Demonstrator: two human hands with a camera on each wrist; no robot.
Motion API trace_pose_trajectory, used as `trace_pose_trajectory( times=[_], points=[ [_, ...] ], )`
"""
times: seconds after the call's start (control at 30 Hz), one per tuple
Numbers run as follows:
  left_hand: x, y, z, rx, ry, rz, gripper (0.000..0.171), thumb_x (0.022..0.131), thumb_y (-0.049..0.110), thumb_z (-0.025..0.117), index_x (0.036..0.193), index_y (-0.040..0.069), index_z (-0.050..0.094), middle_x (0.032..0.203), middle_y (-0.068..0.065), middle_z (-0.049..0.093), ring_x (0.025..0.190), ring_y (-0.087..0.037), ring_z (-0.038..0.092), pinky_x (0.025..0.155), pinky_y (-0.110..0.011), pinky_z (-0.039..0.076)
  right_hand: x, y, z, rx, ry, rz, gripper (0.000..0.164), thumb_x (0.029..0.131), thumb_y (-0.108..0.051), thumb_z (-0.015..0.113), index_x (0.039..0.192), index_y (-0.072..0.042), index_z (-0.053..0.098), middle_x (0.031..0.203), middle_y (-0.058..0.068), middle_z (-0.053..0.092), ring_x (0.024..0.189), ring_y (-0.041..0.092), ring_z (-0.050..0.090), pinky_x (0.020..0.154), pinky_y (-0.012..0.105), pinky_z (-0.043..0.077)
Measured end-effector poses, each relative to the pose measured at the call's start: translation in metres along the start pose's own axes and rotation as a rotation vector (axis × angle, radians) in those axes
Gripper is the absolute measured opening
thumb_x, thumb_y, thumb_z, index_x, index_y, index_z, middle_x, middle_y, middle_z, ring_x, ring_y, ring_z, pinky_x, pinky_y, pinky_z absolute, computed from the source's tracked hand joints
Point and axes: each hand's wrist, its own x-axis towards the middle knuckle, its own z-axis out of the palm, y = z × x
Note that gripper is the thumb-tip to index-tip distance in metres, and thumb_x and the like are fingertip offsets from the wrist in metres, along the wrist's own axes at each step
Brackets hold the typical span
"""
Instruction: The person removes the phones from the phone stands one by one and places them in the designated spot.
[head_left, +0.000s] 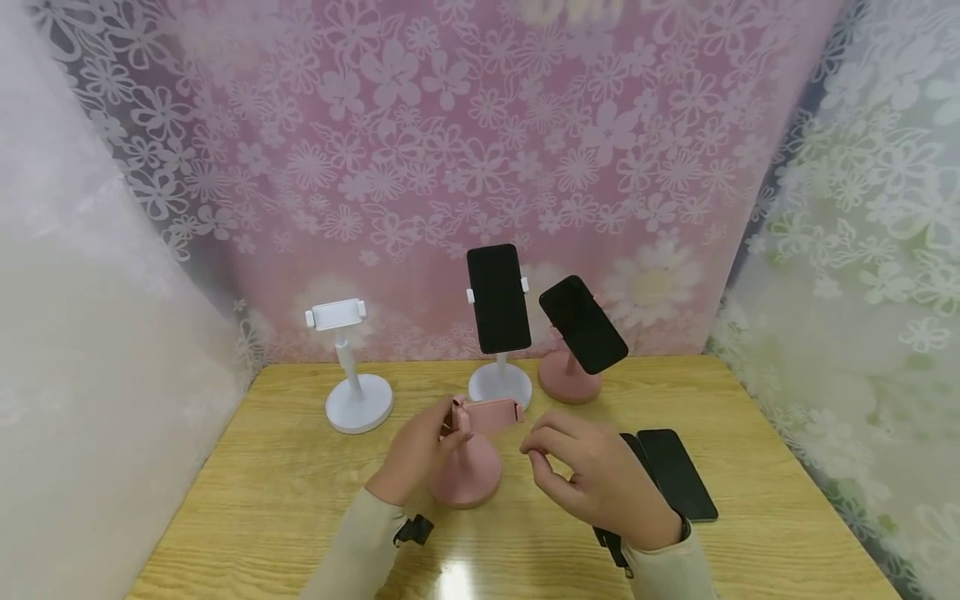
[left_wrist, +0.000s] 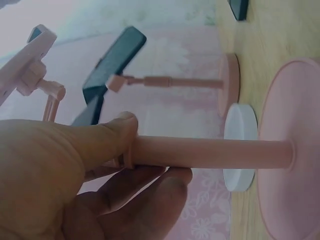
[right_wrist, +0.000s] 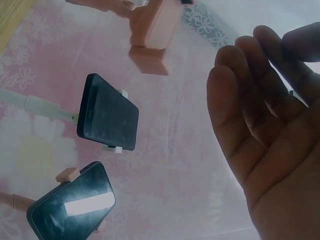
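Observation:
Near the middle of the table is a pink phone stand (head_left: 467,477) with a round base and a holder at its top that has no phone in it. My left hand (head_left: 415,452) grips this stand's stem; the left wrist view shows thumb and fingers around the pink stem (left_wrist: 210,152), just above its straight lower part. To the right of the holder, my right hand (head_left: 600,475) hovers with relaxed, bent fingers. In the right wrist view nothing lies in its palm (right_wrist: 285,165).
Behind stand a white stand (head_left: 358,404) without a phone, a white stand holding a black phone (head_left: 498,298), and a pink stand holding another phone (head_left: 583,325). On the right, a black phone (head_left: 678,475) lies flat beside another dark one, partly behind my right hand. Floral curtains enclose the table.

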Motion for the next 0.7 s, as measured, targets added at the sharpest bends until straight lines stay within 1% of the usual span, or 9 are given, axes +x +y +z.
trace_pose_trajectory(
  times=[0.13,0.23,0.3,0.4,0.43,0.53,0.63,0.7],
  points=[
    [0.013,-0.009,-0.002,-0.036,0.028,-0.059,0.029,0.091,0.029,0.064,0.115,0.015,0.055,0.094,0.005,0.063,0.085,-0.01,0.062,0.071,-0.027,0.051,0.001,-0.001,-0.001,0.004,-0.012,0.006,0.014,0.084,-0.013,0.062,0.09,-0.025,0.066,0.087,-0.018,0.056,0.071,-0.006,0.048,0.064,0.009,0.043],
    [0.024,-0.018,-0.002,-0.073,0.06,-0.083,0.019,0.091,0.027,0.064,0.105,0.018,0.055,0.093,0.004,0.063,0.086,-0.012,0.063,0.073,-0.029,0.052,0.001,-0.001,0.0,0.003,-0.017,0.004,0.014,0.083,-0.012,0.063,0.089,-0.025,0.066,0.087,-0.018,0.056,0.07,-0.005,0.048,0.064,0.009,0.043],
    [0.031,-0.026,-0.001,-0.095,0.087,-0.113,0.016,0.092,0.026,0.064,0.104,0.019,0.055,0.094,0.004,0.063,0.087,-0.013,0.063,0.073,-0.031,0.052,0.001,-0.002,0.0,0.003,-0.024,0.012,0.014,0.083,-0.013,0.063,0.089,-0.025,0.066,0.087,-0.019,0.055,0.07,-0.006,0.047,0.065,0.008,0.043],
    [0.042,-0.04,0.0,-0.092,0.109,-0.151,0.015,0.093,0.029,0.061,0.104,0.021,0.055,0.096,0.005,0.063,0.088,-0.013,0.063,0.073,-0.032,0.052,0.001,-0.002,0.001,0.007,-0.029,0.019,0.014,0.083,-0.013,0.064,0.089,-0.025,0.066,0.086,-0.019,0.055,0.07,-0.005,0.048,0.065,0.009,0.043],
    [0.045,-0.043,0.0,-0.085,0.114,-0.168,0.015,0.094,0.03,0.06,0.105,0.022,0.055,0.097,0.005,0.063,0.089,-0.013,0.063,0.073,-0.033,0.052,0.001,-0.002,0.001,0.004,-0.035,0.027,0.014,0.083,-0.013,0.065,0.089,-0.025,0.065,0.086,-0.019,0.054,0.07,-0.005,0.047,0.065,0.008,0.043],
    [0.055,-0.056,-0.001,-0.077,0.118,-0.194,0.022,0.096,0.031,0.056,0.115,0.019,0.054,0.103,0.002,0.064,0.093,-0.017,0.063,0.075,-0.037,0.052,0.0,-0.004,0.002,-0.003,-0.049,0.041,0.014,0.083,-0.013,0.065,0.088,-0.026,0.065,0.087,-0.021,0.054,0.07,-0.005,0.047,0.064,0.007,0.041],
    [0.063,-0.065,-0.004,-0.084,0.129,-0.237,0.034,0.098,0.031,0.053,0.127,0.014,0.05,0.107,-0.003,0.063,0.098,-0.021,0.063,0.079,-0.041,0.051,0.0,-0.006,0.003,-0.013,-0.073,0.057,0.014,0.084,-0.014,0.066,0.088,-0.028,0.064,0.086,-0.022,0.053,0.068,-0.006,0.045,0.062,0.006,0.039],
    [0.069,-0.069,-0.005,-0.099,0.139,-0.258,0.033,0.098,0.031,0.052,0.127,0.015,0.05,0.108,-0.003,0.063,0.099,-0.023,0.062,0.081,-0.043,0.051,0.001,-0.006,0.004,-0.019,-0.082,0.06,0.014,0.084,-0.015,0.066,0.088,-0.028,0.064,0.086,-0.022,0.052,0.068,-0.006,0.045,0.062,0.006,0.039]
  ],
)
